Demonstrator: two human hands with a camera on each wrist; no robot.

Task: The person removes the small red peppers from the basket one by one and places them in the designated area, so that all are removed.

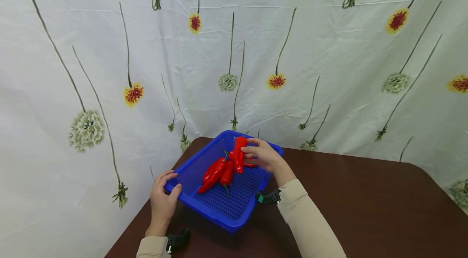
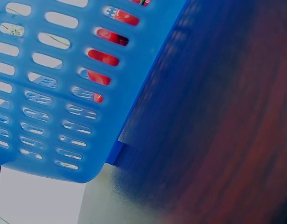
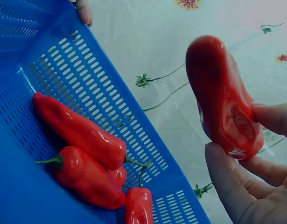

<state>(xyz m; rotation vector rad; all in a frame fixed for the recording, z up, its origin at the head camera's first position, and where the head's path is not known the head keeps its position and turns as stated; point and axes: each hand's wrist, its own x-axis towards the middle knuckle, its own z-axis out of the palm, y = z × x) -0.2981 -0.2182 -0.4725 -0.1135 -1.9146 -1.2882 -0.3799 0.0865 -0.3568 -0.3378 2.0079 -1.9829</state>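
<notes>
A blue plastic basket (image 1: 204,206) with slotted walls holds several red peppers (image 1: 213,172). My left hand (image 1: 163,199) grips its near left corner, thumb on the rim; in the right wrist view, fingertips of that hand (image 3: 84,11) show at the rim. Over the basket's far right part, my right hand (image 1: 261,154) pinches one red pepper (image 3: 222,93) between thumb and fingers. That pepper has a wrinkled dent in its side. The left wrist view shows the basket wall (image 2: 54,107) from outside, with red showing through the slots, and not the left hand.
The basket is on a dark brown table (image 1: 347,193), which extends to the right. Behind it hangs a white cloth (image 1: 256,59) printed with flowers. Black straps with devices sit on the left wrist (image 1: 178,240) and right wrist (image 1: 268,197).
</notes>
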